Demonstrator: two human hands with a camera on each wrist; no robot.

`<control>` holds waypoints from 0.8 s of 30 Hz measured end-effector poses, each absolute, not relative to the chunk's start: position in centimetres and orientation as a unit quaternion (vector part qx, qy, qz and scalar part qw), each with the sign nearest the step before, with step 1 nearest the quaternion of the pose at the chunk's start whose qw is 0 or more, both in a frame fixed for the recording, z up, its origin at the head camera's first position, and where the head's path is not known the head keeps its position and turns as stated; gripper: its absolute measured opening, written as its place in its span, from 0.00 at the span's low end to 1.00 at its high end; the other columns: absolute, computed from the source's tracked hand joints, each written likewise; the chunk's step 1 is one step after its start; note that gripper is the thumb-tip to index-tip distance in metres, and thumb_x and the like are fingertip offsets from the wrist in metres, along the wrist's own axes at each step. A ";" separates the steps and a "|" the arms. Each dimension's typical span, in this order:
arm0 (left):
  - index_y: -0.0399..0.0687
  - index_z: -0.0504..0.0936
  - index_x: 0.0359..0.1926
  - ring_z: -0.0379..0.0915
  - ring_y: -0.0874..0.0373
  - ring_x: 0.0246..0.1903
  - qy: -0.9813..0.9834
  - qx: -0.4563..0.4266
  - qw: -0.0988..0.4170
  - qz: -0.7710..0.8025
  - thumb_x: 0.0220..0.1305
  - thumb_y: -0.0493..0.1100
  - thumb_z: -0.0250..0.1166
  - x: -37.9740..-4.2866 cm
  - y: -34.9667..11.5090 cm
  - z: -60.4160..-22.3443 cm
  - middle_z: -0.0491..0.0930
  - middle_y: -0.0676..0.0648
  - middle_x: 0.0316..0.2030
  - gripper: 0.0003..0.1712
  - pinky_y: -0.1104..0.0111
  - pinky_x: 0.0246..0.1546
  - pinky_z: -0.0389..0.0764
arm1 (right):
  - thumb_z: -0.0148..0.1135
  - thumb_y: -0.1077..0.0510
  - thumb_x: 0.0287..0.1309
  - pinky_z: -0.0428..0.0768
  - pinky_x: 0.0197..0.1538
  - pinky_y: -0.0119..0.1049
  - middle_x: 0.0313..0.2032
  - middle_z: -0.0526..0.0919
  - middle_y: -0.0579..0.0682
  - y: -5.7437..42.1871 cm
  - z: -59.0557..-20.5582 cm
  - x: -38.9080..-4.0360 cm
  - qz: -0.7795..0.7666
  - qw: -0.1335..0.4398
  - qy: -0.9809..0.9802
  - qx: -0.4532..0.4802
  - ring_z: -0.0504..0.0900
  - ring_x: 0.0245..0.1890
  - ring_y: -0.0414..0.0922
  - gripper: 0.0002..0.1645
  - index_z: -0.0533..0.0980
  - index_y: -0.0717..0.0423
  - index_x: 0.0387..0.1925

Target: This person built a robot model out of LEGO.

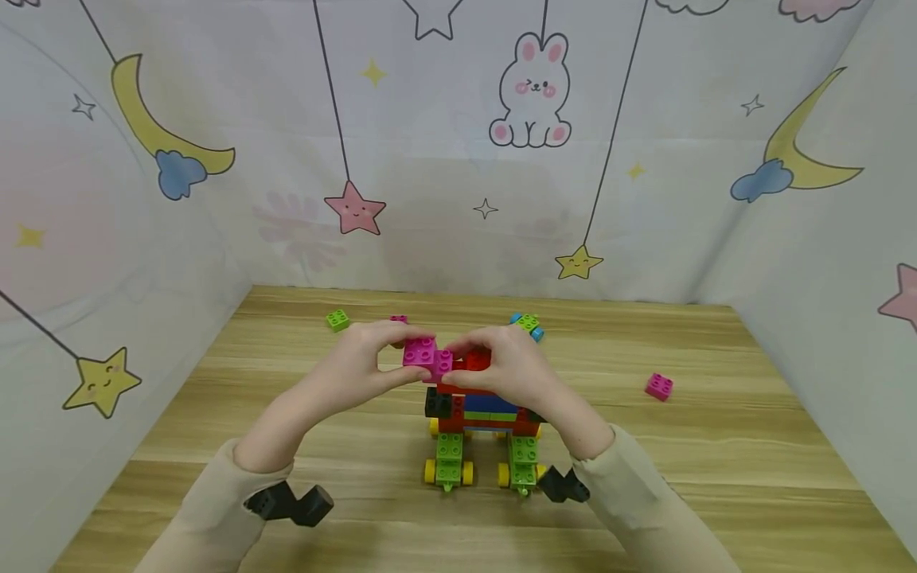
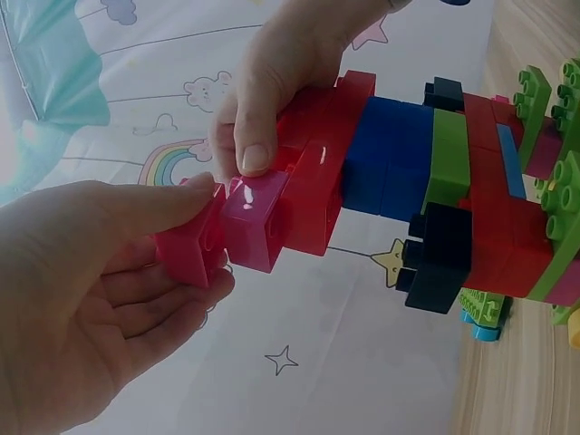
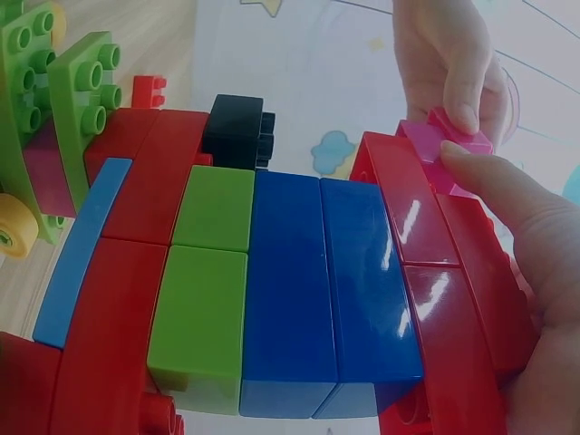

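My left hand (image 1: 351, 370) pinches a pink building brick (image 2: 190, 246) between thumb and fingers. That brick is right at a second pink brick (image 2: 256, 217), on the top left end of a tall building-brick model. With my right hand (image 1: 512, 370) I grip this second brick, the thumb on its side and the palm beside the red bricks (image 3: 485, 272). Below the red top come blue bricks (image 3: 290, 281), green bricks (image 3: 199, 281) and more red. A black brick (image 1: 437, 403) juts out at the side. Green wheeled bases (image 1: 450, 450) with yellow wheels carry the model.
A green brick (image 1: 337, 320) lies at the back left of the wooden table (image 1: 286, 493). A green piece with blue wheels (image 1: 527, 323) stands behind the model. Over to the right is a pink brick (image 1: 659, 387). Printed cloth (image 1: 444, 263) walls the table in.
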State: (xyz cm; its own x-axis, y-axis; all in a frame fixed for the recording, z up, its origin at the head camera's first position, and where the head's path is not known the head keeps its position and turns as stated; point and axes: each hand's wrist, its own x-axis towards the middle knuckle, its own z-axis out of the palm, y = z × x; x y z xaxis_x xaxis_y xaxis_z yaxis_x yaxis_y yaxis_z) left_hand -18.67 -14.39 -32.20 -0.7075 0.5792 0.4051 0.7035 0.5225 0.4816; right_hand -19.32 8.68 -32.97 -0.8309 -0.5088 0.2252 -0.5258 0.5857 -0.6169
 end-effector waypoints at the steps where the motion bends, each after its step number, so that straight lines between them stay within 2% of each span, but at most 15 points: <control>1: 0.38 0.82 0.53 0.82 0.51 0.46 -0.867 -0.371 0.096 -0.319 0.55 0.41 0.73 -18.7 -14.4 -32.2 0.86 0.45 0.45 0.24 0.57 0.47 0.83 | 0.73 0.49 0.53 0.80 0.37 0.28 0.39 0.88 0.47 8.7 -33.0 -19.3 0.350 0.012 -0.890 0.291 0.81 0.35 0.39 0.20 0.84 0.54 0.46; 24: 0.37 0.83 0.52 0.84 0.54 0.43 -0.866 -0.375 0.077 -0.320 0.54 0.40 0.74 -19.0 -14.4 -31.8 0.87 0.45 0.42 0.23 0.62 0.44 0.84 | 0.72 0.49 0.54 0.79 0.38 0.29 0.40 0.88 0.47 8.7 -33.1 -19.3 0.341 0.011 -0.896 0.284 0.82 0.35 0.40 0.21 0.84 0.54 0.47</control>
State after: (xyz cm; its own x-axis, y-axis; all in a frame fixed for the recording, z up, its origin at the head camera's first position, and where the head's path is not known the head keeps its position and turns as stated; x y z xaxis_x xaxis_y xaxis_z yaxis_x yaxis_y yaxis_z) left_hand -19.04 -14.42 -31.79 -0.7065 0.6011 0.3734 0.6995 0.5131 0.4974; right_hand -19.29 8.66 -33.11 -0.8380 -0.5019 0.2144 -0.5173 0.6052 -0.6051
